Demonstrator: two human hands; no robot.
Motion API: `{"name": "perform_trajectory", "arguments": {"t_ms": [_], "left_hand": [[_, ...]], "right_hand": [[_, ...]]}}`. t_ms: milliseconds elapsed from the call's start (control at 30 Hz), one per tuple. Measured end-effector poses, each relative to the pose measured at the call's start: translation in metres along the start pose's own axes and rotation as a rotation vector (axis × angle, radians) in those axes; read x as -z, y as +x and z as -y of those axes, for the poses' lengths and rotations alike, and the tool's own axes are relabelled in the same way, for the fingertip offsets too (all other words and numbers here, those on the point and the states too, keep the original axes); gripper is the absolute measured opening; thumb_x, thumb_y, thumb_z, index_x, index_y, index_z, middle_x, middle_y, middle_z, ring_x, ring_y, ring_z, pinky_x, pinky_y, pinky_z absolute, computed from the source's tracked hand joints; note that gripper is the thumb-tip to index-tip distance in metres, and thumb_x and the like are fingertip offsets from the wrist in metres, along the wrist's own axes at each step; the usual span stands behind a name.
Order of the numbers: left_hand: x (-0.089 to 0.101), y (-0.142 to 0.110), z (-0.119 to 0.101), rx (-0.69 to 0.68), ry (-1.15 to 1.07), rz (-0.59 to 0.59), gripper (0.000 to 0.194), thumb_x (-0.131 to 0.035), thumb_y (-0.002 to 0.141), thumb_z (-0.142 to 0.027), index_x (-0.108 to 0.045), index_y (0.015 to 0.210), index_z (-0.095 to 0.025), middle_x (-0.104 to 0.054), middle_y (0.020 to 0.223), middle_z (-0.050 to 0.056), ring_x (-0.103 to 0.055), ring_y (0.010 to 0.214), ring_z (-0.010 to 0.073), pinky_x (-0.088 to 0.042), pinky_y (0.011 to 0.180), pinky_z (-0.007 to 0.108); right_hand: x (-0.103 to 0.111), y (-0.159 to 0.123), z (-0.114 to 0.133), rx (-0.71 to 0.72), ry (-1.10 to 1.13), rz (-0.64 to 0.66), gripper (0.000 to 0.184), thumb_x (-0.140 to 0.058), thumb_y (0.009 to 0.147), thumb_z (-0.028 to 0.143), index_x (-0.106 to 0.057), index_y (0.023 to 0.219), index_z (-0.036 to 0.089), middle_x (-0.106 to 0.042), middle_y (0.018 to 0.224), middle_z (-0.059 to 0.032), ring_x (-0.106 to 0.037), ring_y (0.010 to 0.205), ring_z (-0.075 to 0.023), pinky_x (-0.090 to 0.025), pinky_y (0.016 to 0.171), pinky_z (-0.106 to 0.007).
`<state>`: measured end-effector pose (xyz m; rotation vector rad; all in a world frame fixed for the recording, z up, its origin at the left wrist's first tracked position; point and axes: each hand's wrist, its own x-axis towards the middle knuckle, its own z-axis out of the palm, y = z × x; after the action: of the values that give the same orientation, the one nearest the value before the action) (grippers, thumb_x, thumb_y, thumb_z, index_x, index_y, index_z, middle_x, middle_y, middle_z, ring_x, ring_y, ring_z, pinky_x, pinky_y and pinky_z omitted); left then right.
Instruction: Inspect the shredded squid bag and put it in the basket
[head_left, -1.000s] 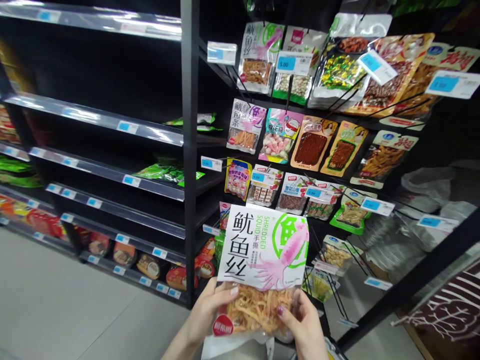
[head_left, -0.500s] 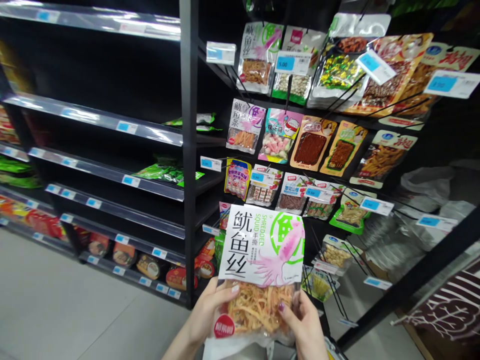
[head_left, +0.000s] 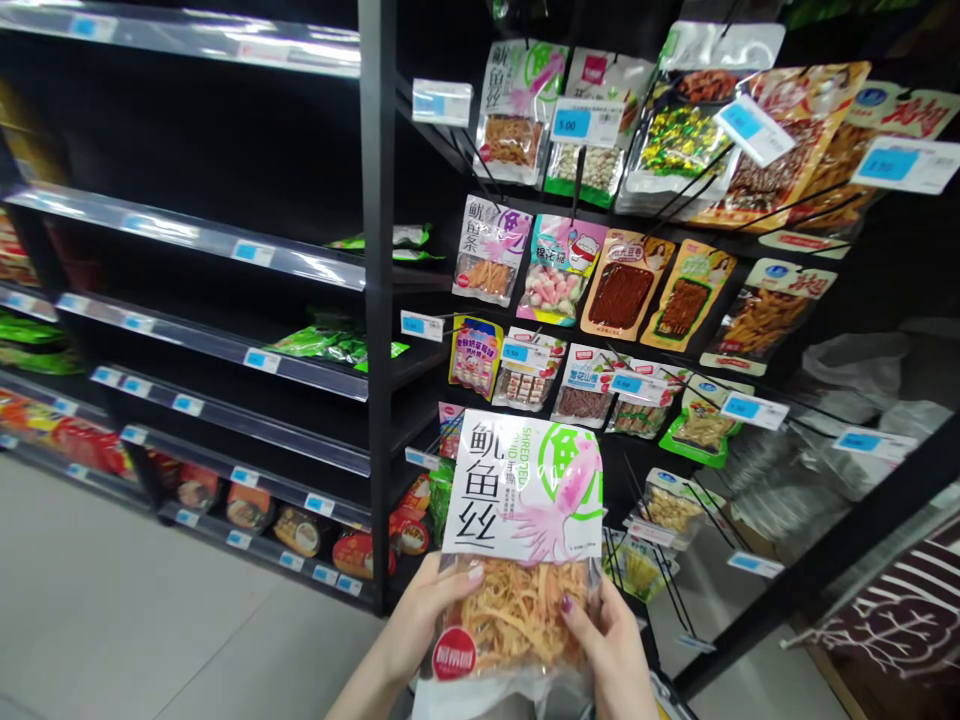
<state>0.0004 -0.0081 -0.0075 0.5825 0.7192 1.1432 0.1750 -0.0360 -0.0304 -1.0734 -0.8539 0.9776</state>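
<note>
I hold a white packet of shredded squid (head_left: pixel 517 520) upright in front of me, its clear lower window showing orange strips. My left hand (head_left: pixel 420 625) grips its lower left edge, thumb on the front. My right hand (head_left: pixel 611 645) grips the lower right edge, thumb pressed on the window. A second pale packet edge (head_left: pixel 480 695) shows below it, between my hands. The same squid packets hang on pegs above, one (head_left: pixel 517 110) at the top and one (head_left: pixel 489 250) in the row below.
A black peg rack (head_left: pixel 825 560) carries many hanging snack packets with blue price tags (head_left: pixel 586 122). Left of a black upright post (head_left: pixel 378 300) run long dark shelves (head_left: pixel 187 235), holding a few green packets (head_left: pixel 330 345) and bowls at the bottom. Grey floor lies lower left.
The squid packet has sunk a little and shifted slightly in my hands. Both hands keep their grip; the shelves look the same.
</note>
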Motion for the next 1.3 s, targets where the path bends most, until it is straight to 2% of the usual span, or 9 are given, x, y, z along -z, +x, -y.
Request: {"name": "perform_trajectory", "arguments": {"t_ms": [267, 400, 633, 800, 900, 967, 1067, 1200, 1300], "left_hand": [[-0.001, 0.001, 0.000, 0.008, 0.005, 0.020, 0.038, -0.070, 0.056, -0.025, -0.057, 0.089, -0.012, -0.066, 0.095, 0.009, -0.055, 0.099, 0.0287, -0.040, 0.091, 0.041], [0.001, 0.004, 0.002, -0.001, -0.017, 0.047, 0.041, -0.069, 0.057, -0.024, -0.056, 0.093, -0.013, -0.065, 0.097, 0.009, -0.053, 0.102, 0.0290, -0.040, 0.091, 0.042], [0.002, 0.007, 0.006, 0.009, -0.027, 0.020, 0.042, -0.071, 0.054, -0.024, -0.055, 0.091, -0.013, -0.065, 0.096, 0.009, -0.053, 0.103, 0.0291, -0.039, 0.093, 0.041], [0.001, 0.007, 0.005, 0.002, 0.002, 0.027, 0.041, -0.070, 0.057, -0.026, -0.056, 0.093, -0.012, -0.065, 0.095, 0.010, -0.055, 0.100, 0.0293, -0.041, 0.089, 0.041], [0.000, 0.009, 0.004, -0.029, 0.075, 0.121, 0.040, -0.068, 0.061, -0.028, -0.059, 0.097, -0.012, -0.063, 0.101, 0.010, -0.054, 0.101, 0.0285, -0.041, 0.089, 0.039], [0.001, 0.014, 0.007, -0.074, 0.156, 0.202, 0.038, -0.064, 0.066, -0.031, -0.060, 0.099, -0.012, -0.062, 0.106, 0.009, -0.052, 0.104, 0.0279, -0.040, 0.091, 0.036], [0.005, 0.029, 0.019, -0.117, 0.259, 0.222, 0.035, -0.059, 0.072, -0.033, -0.061, 0.101, -0.013, -0.060, 0.110, 0.009, -0.048, 0.109, 0.0272, -0.036, 0.094, 0.035], [0.010, 0.051, 0.051, -0.123, 0.385, 0.164, 0.032, -0.060, 0.070, -0.032, -0.063, 0.096, -0.014, -0.060, 0.109, 0.009, -0.049, 0.108, 0.0268, -0.034, 0.096, 0.036], [0.010, 0.060, 0.073, -0.116, 0.408, 0.125, 0.032, -0.059, 0.070, -0.033, -0.062, 0.096, -0.014, -0.060, 0.107, 0.008, -0.051, 0.105, 0.0253, -0.036, 0.094, 0.034]], "right_hand": [[-0.001, -0.001, 0.008, -0.034, -0.007, 0.046, 0.044, -0.071, 0.060, 0.037, -0.057, 0.096, 0.016, -0.063, 0.100, -0.0106, -0.056, 0.097, -0.0267, -0.040, 0.087, -0.038], [-0.001, 0.000, 0.008, -0.058, 0.008, 0.054, 0.043, -0.071, 0.060, 0.037, -0.057, 0.097, 0.017, -0.063, 0.101, -0.0095, -0.056, 0.096, -0.0261, -0.041, 0.086, -0.037], [0.001, 0.001, 0.003, -0.078, 0.023, 0.035, 0.053, -0.071, 0.060, 0.036, -0.054, 0.105, 0.017, -0.061, 0.106, -0.0110, -0.051, 0.105, -0.0277, -0.036, 0.092, -0.042], [-0.002, 0.001, 0.007, -0.078, 0.005, 0.045, 0.048, -0.071, 0.058, 0.038, -0.057, 0.099, 0.016, -0.064, 0.097, -0.0104, -0.056, 0.096, -0.0273, -0.042, 0.084, -0.039], [0.001, -0.003, 0.019, -0.059, -0.052, 0.047, 0.041, -0.072, 0.057, 0.036, -0.059, 0.091, 0.016, -0.066, 0.087, -0.0085, -0.059, 0.084, -0.0253, -0.046, 0.075, -0.036], [0.012, -0.010, 0.031, -0.013, -0.120, -0.017, 0.037, -0.073, 0.056, 0.034, -0.059, 0.085, 0.016, -0.065, 0.079, -0.0063, -0.059, 0.076, -0.0229, -0.047, 0.069, -0.033], [0.044, -0.023, 0.057, 0.088, -0.290, -0.235, 0.029, -0.074, 0.053, 0.034, -0.056, 0.068, 0.016, -0.060, 0.063, -0.0014, -0.055, 0.061, -0.0166, -0.045, 0.056, -0.026], [0.107, -0.043, 0.091, 0.158, -0.639, -0.491, 0.030, -0.071, 0.055, 0.038, -0.051, 0.063, 0.017, -0.056, 0.059, 0.0003, -0.050, 0.056, -0.0134, -0.040, 0.051, -0.022], [0.160, -0.052, 0.108, 0.098, -1.079, -0.491, 0.031, -0.066, 0.058, 0.044, -0.053, 0.067, 0.018, -0.057, 0.061, -0.0014, -0.049, 0.055, -0.0144, -0.037, 0.050, -0.023]]}}
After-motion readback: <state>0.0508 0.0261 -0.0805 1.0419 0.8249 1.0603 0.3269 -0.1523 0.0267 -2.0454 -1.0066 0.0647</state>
